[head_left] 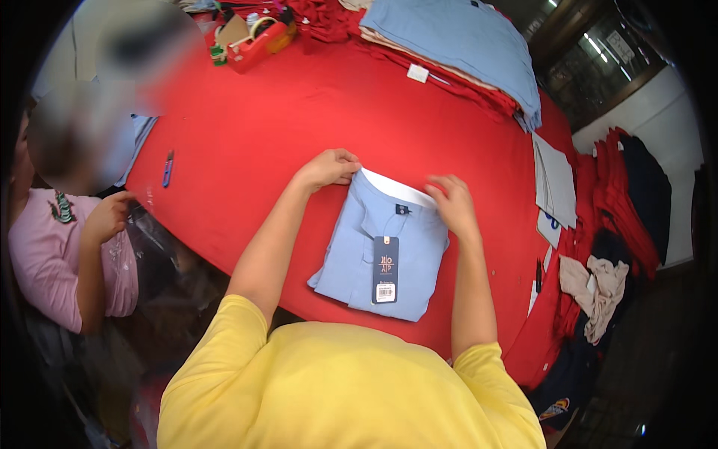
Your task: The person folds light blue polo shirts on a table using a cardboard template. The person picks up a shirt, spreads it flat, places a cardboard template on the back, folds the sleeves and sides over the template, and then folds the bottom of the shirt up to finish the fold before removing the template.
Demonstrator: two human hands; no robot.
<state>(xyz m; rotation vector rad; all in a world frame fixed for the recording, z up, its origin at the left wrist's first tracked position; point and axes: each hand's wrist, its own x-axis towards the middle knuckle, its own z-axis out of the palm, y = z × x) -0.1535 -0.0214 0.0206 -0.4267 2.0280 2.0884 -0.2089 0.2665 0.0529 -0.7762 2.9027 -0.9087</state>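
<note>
A folded light blue shirt [344, 247] lies flat on the red-covered table [277, 120] in front of me. A dark hang tag [385, 262] with a white label rests on its front. Along the shirt's far edge shows a strip of white card [396, 187]. My left hand [331, 169] pinches the far left corner, its fingers closed on the shirt and perhaps the card. At the far right corner is my right hand [454, 203], slightly blurred, fingers apart and curved over the shirt's edge.
Stacked blue and red garments [456, 45] lie at the far right. A red tape dispenser [258, 43] stands far left, with a blue cutter [168, 168] nearer. Grey-white sheets [555, 183] sit at the right edge. On the left, a person in pink [75, 254] handles clear plastic.
</note>
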